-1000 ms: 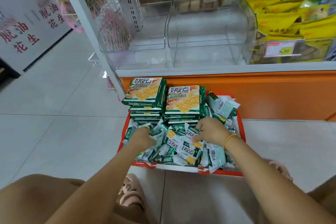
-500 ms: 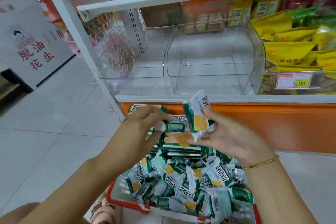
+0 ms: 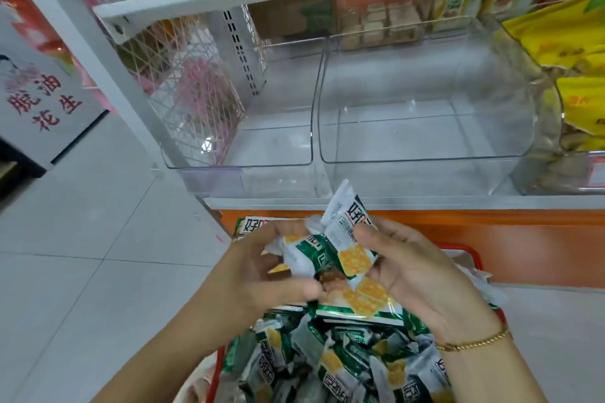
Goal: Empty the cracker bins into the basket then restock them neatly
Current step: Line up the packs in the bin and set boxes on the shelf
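Note:
Two clear plastic bins stand side by side on the shelf with nothing in them, the left bin (image 3: pixel 262 141) narrower than the right bin (image 3: pixel 425 127). Below them a red basket (image 3: pixel 465 250) holds several small green-and-white cracker packets (image 3: pixel 334 366) and larger flat cracker packs (image 3: pixel 363 304). Above the basket my left hand (image 3: pixel 258 275) and my right hand (image 3: pixel 415 275) meet, both gripping a small bunch of cracker packets (image 3: pixel 330 252) held between them. One white packet end sticks up from the bunch.
Yellow snack bags (image 3: pixel 569 52) fill the bin to the right. An orange shelf base (image 3: pixel 491 239) runs behind the basket. A white upright post and wire mesh (image 3: pixel 183 85) stand at the left, with grey tiled floor (image 3: pixel 82 255) and a sign with red characters (image 3: pixel 42 101) beyond.
Both hands came up out of the basket with small packets and have closed together into one bunch. The view has risen and moved nearer the shelf.

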The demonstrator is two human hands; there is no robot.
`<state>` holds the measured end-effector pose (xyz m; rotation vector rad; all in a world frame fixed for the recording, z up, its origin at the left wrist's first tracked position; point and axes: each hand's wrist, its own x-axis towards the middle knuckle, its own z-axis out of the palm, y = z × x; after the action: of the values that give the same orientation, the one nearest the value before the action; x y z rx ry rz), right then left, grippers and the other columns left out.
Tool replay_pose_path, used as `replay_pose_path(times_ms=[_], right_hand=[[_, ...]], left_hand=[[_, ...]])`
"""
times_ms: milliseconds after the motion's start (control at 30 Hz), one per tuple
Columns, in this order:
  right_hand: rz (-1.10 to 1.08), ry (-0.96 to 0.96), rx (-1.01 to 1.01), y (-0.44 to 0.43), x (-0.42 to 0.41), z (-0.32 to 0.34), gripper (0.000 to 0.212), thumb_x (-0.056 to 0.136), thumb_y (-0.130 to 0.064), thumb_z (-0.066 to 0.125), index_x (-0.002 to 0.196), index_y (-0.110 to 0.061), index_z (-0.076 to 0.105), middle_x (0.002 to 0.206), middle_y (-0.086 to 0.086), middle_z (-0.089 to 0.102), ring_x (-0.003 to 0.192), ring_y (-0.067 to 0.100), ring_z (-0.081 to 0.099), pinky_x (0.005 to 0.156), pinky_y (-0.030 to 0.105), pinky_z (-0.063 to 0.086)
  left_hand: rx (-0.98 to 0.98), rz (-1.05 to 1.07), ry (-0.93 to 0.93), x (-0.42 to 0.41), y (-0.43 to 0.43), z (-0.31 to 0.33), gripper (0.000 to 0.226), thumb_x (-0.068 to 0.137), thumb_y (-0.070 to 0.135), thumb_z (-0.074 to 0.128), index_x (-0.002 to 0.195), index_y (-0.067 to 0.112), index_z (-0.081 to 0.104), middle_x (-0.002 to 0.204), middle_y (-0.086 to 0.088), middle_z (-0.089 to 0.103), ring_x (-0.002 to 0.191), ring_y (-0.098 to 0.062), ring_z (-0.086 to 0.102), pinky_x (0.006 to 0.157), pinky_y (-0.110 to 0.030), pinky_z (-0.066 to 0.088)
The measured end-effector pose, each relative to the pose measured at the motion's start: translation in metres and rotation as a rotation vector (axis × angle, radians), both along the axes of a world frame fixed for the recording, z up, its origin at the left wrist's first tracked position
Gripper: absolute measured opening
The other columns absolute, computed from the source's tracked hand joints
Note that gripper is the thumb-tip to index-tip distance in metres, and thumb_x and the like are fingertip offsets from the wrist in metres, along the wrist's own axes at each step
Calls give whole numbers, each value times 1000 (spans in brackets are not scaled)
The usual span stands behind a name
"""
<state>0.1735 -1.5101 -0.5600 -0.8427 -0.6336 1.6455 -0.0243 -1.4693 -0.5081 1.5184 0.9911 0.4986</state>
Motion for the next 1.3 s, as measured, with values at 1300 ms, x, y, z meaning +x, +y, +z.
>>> replay_pose_path(times_ms=[1300], right_hand=[[16, -687, 67, 144, -111, 106, 12, 85, -21, 69, 95, -14, 71, 93, 4, 74, 80, 11, 68, 71, 20, 54]], left_hand=[[244, 337, -164, -81, 121, 4, 23, 98, 29, 48, 111, 19, 64, 104, 9, 66, 93, 0, 62, 82, -12, 46]])
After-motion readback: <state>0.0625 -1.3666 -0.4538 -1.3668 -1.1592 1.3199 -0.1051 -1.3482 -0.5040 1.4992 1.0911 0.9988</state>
